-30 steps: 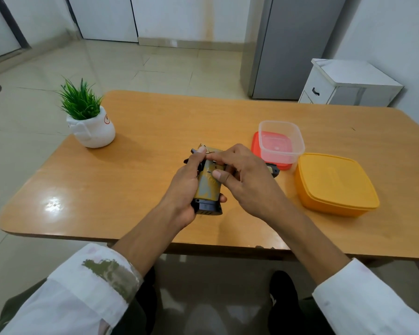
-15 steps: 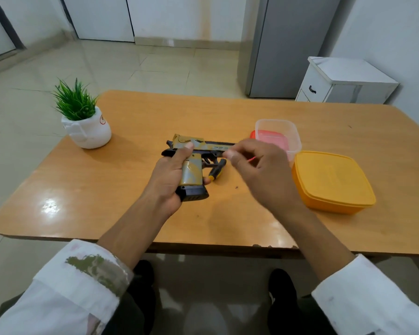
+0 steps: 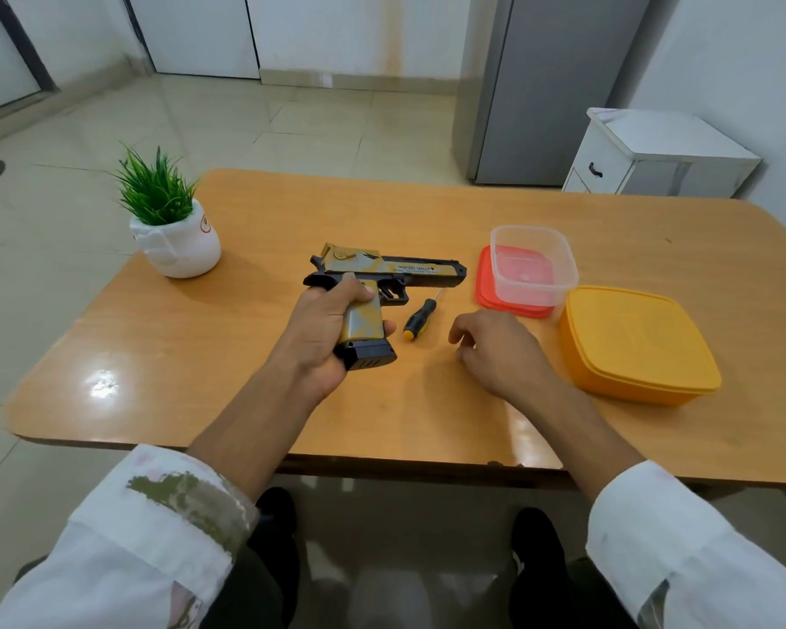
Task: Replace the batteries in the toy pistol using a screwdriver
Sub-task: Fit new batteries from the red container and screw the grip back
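Note:
A gold-and-black toy pistol [image 3: 395, 267] lies on its side on the wooden table [image 3: 246, 356], barrel pointing right. My left hand [image 3: 318, 329] is wrapped around its grip, the black magazine base sticking out below my fingers. A small screwdriver [image 3: 420, 317] with a black-and-yellow handle lies on the table just right of the grip, tip pointing up toward the barrel. My right hand [image 3: 500, 351] hovers low to the right of the screwdriver, fingers loosely curled and holding nothing. No batteries are visible.
A clear plastic box [image 3: 534, 265] sits on a red lid [image 3: 484, 288] right of the pistol. A closed orange container [image 3: 636, 342] stands at the near right. A potted green plant [image 3: 173, 229] is at the far left. A white cabinet [image 3: 659, 152] stands beyond the table.
My left hand has laid the pistol flat with its barrel to the right. My right hand has left the pistol and dropped toward the table, beside the screwdriver now lying in full view.

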